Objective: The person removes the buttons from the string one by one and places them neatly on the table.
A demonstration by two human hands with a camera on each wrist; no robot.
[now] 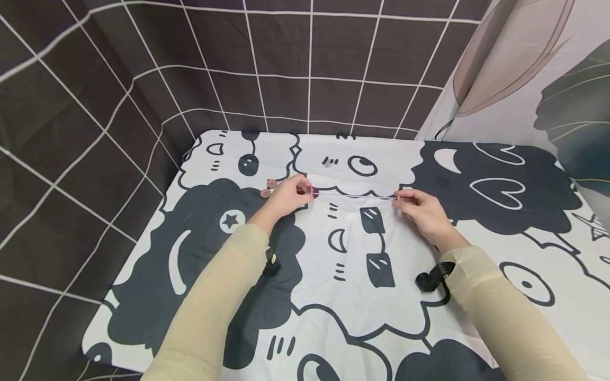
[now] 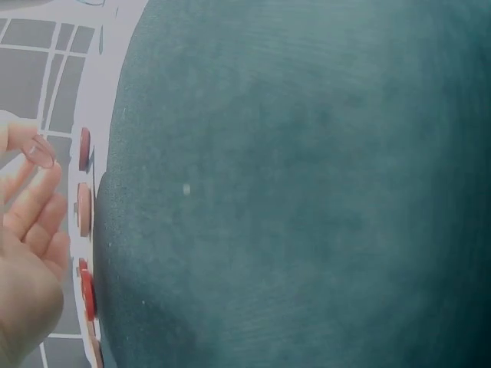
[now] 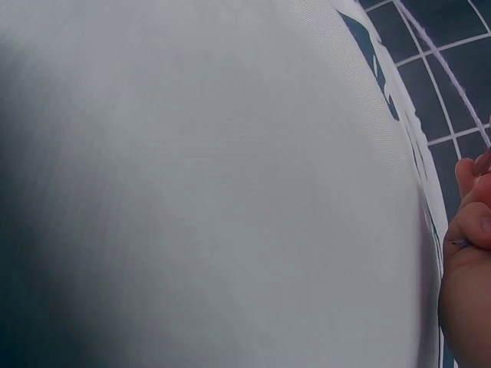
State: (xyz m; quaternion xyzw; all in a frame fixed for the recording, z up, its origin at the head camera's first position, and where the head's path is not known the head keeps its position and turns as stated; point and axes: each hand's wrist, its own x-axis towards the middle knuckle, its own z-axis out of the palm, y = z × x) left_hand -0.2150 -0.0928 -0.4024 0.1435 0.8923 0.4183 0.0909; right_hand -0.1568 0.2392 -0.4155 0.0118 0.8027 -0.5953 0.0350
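A thin pale lilac cord (image 3: 453, 77) runs nearly straight between my two hands, low over the printed cloth. My left hand (image 1: 290, 193) pinches its left end between thumb and fingertips. At the other end, my right hand (image 1: 420, 209) pinches the cord with thumb and forefinger. A dark red disc (image 1: 315, 193) shows right by the left fingertips. Two brownish-pink round discs (image 1: 271, 183) lie just left of that hand. Edge-on in the left wrist view are a dark red disc (image 2: 84, 149), a pinkish-brown one (image 2: 84, 208) and a bright red one (image 2: 87, 295).
Beneath both hands spreads a black-and-white cartoon cloth (image 1: 333, 301) with slight wrinkles. A dark gridded curtain (image 1: 281, 53) stands behind and at the left. Leaf-patterned fabric (image 1: 514, 69) hangs at the right, with a thin black cable (image 1: 445, 127) by its foot.
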